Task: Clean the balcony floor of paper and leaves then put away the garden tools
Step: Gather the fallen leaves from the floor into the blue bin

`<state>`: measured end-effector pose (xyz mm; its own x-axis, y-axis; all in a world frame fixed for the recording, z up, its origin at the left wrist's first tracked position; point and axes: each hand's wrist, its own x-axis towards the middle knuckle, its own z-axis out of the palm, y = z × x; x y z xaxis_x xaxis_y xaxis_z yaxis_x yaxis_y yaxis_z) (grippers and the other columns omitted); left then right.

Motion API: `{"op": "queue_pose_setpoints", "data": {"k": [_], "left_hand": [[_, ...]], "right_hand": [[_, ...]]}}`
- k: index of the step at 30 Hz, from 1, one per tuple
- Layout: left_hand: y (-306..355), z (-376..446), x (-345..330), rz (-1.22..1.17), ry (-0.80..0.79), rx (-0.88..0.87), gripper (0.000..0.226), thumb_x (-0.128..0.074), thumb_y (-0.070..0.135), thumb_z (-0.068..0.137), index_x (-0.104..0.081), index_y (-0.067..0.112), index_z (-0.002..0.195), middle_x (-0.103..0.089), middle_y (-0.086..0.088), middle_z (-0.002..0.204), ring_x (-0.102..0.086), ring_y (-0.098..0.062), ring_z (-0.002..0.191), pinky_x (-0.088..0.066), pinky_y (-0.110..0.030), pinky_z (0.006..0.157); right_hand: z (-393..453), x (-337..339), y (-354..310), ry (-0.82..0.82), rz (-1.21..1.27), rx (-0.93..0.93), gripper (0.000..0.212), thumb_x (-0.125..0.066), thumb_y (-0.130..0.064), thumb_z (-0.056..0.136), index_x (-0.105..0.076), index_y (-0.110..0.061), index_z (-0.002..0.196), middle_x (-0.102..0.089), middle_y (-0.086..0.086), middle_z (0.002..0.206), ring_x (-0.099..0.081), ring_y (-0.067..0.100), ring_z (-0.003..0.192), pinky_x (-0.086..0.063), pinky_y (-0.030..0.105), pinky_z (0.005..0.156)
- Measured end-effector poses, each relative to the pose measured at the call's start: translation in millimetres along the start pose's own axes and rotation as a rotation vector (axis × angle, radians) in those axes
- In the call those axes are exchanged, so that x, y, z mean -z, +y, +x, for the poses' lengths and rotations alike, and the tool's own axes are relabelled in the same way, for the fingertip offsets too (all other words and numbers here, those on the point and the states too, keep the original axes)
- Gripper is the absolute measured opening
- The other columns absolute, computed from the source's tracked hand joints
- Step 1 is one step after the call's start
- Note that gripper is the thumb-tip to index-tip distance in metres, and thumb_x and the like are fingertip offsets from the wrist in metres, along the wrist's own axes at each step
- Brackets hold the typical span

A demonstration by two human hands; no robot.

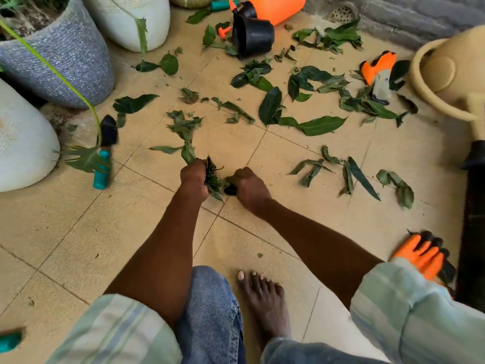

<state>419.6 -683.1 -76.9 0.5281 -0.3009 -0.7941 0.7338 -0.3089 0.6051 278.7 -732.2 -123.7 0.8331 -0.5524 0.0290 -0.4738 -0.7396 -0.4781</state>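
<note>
Left hand (193, 177): fist clenched round a bunch of leaves (213, 179), low over the floor.
Right hand (248, 186): fingers curled, gripping leaves at the floor, just beside the left hand; a small dark thing sits under it, too hidden to tell.
Loose leaves (321, 125): scattered over the beige tiled floor (65, 219), mostly beyond the hands and to the right.
Trowel (105, 156): teal handle, dark blade, lying at left beside the white pot (23, 143).
Gloves: one orange glove (378, 67) far right among leaves, near a tan watering can (451, 72); another (422, 256) by the right sleeve.
Black pot (252, 35): tipped on its side at the top, touching an orange sprayer (278, 7).
Grey pot (65, 53): upper left, upright.
Foot (262, 298): bare, on the tiles near the bottom.
</note>
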Motion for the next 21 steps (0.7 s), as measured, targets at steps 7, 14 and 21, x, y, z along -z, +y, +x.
{"op": "queue_pose_setpoints", "data": {"k": [7, 14, 21], "left_hand": [[-25.3, -28.5, -55.4, 0.167, -0.072, -0.015, 0.032, -0.054, 0.016, 0.089, -0.064, 0.006, 0.118, -0.062, -0.012, 0.098, -0.057, -0.027, 0.083, -0.046, -0.033, 0.067], [-52.1, -76.1, -111.8, 0.229, -0.191, -0.045, 0.019, -0.048, 0.013, 0.096, -0.057, 0.007, 0.081, -0.057, -0.008, 0.074, -0.053, -0.022, 0.064, -0.046, -0.034, 0.074], [-62.0, -69.1, -123.7, 0.257, -0.193, -0.029, 0.018, -0.051, 0.017, 0.093, -0.062, 0.008, 0.104, -0.061, -0.009, 0.078, -0.056, -0.024, 0.066, -0.046, -0.033, 0.070]], "right_hand": [[-55.7, 62.4, 25.4, 0.206, 0.289, -0.424, 0.025, -0.055, 0.003, 0.085, -0.069, -0.003, 0.105, -0.070, 0.016, 0.105, -0.063, 0.029, 0.099, -0.050, 0.030, 0.087], [-89.0, 113.1, 94.9, 0.072, 0.065, -0.720, 0.024, -0.056, -0.007, 0.090, -0.068, 0.000, 0.109, -0.065, 0.019, 0.114, -0.058, 0.032, 0.110, -0.043, 0.030, 0.087], [-74.3, 131.4, 128.5, -0.178, -0.176, -0.449, 0.053, -0.054, -0.033, 0.089, -0.056, 0.007, 0.124, -0.045, 0.026, 0.134, -0.039, 0.037, 0.126, -0.034, 0.038, 0.106]]}}
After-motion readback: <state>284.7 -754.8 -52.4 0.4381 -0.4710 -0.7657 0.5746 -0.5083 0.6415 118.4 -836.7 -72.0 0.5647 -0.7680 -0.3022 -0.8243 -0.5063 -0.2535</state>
